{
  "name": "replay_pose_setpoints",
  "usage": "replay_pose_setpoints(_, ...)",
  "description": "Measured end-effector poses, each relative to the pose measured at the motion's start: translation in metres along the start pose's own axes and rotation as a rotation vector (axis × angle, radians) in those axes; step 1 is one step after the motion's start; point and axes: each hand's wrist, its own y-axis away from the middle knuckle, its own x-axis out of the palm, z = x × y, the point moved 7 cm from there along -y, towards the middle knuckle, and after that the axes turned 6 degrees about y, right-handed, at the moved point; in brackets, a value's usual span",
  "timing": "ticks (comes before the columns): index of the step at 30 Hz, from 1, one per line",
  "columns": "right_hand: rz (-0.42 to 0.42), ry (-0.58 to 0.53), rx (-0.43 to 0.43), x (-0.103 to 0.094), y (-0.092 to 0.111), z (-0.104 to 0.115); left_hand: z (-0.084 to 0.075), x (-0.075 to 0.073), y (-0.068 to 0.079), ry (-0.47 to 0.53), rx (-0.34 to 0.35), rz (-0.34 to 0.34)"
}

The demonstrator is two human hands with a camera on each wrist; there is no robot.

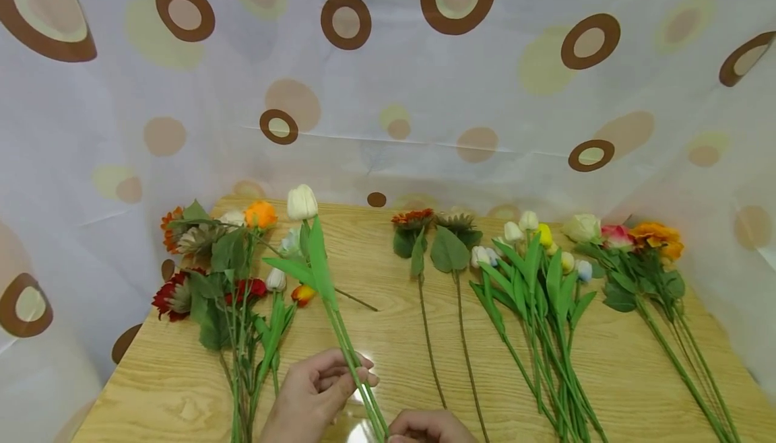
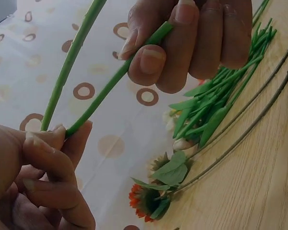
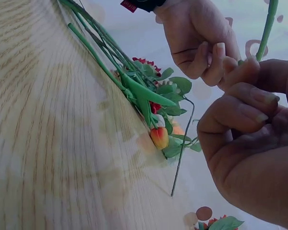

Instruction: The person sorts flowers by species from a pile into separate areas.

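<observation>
An artificial white tulip [image 1: 302,202] stands tilted over the table, with two green stems running down to the hands. My left hand [image 1: 321,392] pinches the stems between thumb and fingers. Lower down, my right hand [image 1: 430,426], partly cut off by the frame edge, pinches a stem near its lower end. In the left wrist view, one green stem [image 2: 98,96] runs from the left fingertips to the right hand [image 2: 182,45]. A second, thicker stem [image 2: 72,62] rises beside it. The right wrist view shows both hands close together.
Mixed flowers [image 1: 233,295] lie in a pile on the left of the wooden table [image 1: 376,342]. Two brown-stemmed flowers [image 1: 457,248] lie mid-table. Right of them are a tulip bunch [image 1: 539,295] and a bunch of roses and orange flowers [image 1: 642,275]. A patterned curtain [image 1: 376,79] stands behind.
</observation>
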Motion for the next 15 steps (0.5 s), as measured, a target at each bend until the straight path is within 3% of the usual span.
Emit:
replay_pose_setpoints(5, -0.093, 0.031, 0.108, -0.014, 0.008, -0.004, 0.003, -0.009, 0.002, 0.026, 0.02, 0.031)
replay_pose_setpoints(10, -0.21, 0.07, 0.261, -0.045, 0.026, -0.008, 0.01, -0.023, 0.008, 0.118, 0.026, 0.114)
replay_pose_setpoints(13, -0.348, 0.184, 0.301, -0.071, 0.043, -0.005, 0.016, -0.032, 0.009, 0.122, -0.033, 0.092)
replay_pose_setpoints(15, -0.497, 0.298, 0.342, -0.091, 0.057, 0.0, 0.02, -0.037, 0.009, 0.087, -0.074, 0.053)
